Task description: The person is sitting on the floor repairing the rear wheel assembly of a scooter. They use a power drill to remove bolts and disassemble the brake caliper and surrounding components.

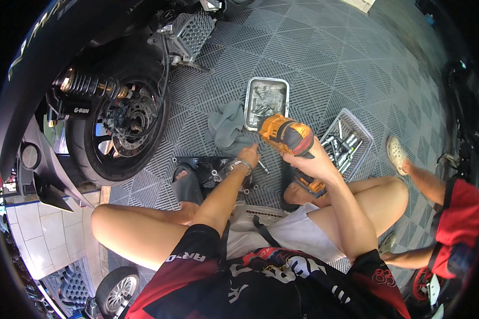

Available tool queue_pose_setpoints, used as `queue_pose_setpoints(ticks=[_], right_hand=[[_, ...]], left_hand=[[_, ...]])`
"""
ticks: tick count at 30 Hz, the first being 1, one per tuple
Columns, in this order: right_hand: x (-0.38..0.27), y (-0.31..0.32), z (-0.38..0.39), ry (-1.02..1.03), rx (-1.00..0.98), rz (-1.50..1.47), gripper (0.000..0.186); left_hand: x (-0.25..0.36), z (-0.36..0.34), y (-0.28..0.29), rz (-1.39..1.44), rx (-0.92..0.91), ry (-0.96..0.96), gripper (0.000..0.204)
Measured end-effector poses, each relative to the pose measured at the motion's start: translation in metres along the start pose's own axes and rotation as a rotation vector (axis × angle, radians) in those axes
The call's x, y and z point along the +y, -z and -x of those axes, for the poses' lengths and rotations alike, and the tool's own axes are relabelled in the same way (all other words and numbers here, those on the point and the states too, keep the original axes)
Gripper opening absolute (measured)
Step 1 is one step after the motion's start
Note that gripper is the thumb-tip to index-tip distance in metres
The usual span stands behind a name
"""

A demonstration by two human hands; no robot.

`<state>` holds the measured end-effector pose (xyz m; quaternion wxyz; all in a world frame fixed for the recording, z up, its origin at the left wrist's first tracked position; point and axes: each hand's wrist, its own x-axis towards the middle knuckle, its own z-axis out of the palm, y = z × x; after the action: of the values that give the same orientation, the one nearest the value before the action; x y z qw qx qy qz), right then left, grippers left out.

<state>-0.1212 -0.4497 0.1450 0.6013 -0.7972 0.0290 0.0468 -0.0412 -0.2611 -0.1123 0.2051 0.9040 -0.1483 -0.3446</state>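
My right hand [315, 162] is wrapped round the handle of a yellow-and-black cordless power driver [286, 135], its nose pointing left and away from me. Just left of it, my left hand [248, 155] has its fingers curled together; whatever they pinch is too small to make out. Below the left hand, a black metal part [197, 162] with round bosses lies on the floor between my feet, partly covered by my forearm. A short silver rod-like piece [263, 167] shows beside the left hand. Beyond that hand lies a crumpled grey cloth [228, 127].
A metal tray [268, 80] with small hardware stands ahead, partly behind the driver. To the right, a grey plastic basket [368, 139] holds sockets and tools. A motorcycle rear wheel [162, 119] stands at left. Another person's leg [427, 179] is close on the right.
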Motion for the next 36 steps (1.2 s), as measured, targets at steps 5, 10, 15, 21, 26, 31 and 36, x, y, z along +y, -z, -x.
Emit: queue_pose_setpoints(ticks=[5,10,15,21,26,31,36], right_hand=[[-0.033,-0.002,-0.003,0.116,0.002,0.013,0.055],[-0.016,0.032,0.026,-0.034,0.216,0.054,0.045],[-0.035,0.023,0.009,0.036,0.245,-0.162,0.025],[-0.049,0.027,0.002,0.083,0.200,-0.332,0.027],[-0.027,0.029,0.004,0.258,0.166,-0.181,0.026],[-0.053,0.014,-0.005,0.198,-0.154,-0.712,0.061],[-0.089,-0.019,-0.002,0.431,-0.115,-0.213,0.068]], left_hand=[[-0.019,-0.031,-0.111,0.077,-0.148,0.224,0.042],[0.043,-0.008,-0.115,0.132,-0.031,0.249,0.038],[-0.008,-0.022,-0.120,0.136,0.027,0.249,0.037],[0.045,0.014,-0.049,1.456,0.014,0.396,0.058],[0.094,0.059,0.075,2.003,0.133,-0.001,0.028],[0.108,0.135,0.209,2.405,0.113,-0.403,0.025],[0.105,0.205,0.254,2.656,-0.154,-0.945,0.050]])
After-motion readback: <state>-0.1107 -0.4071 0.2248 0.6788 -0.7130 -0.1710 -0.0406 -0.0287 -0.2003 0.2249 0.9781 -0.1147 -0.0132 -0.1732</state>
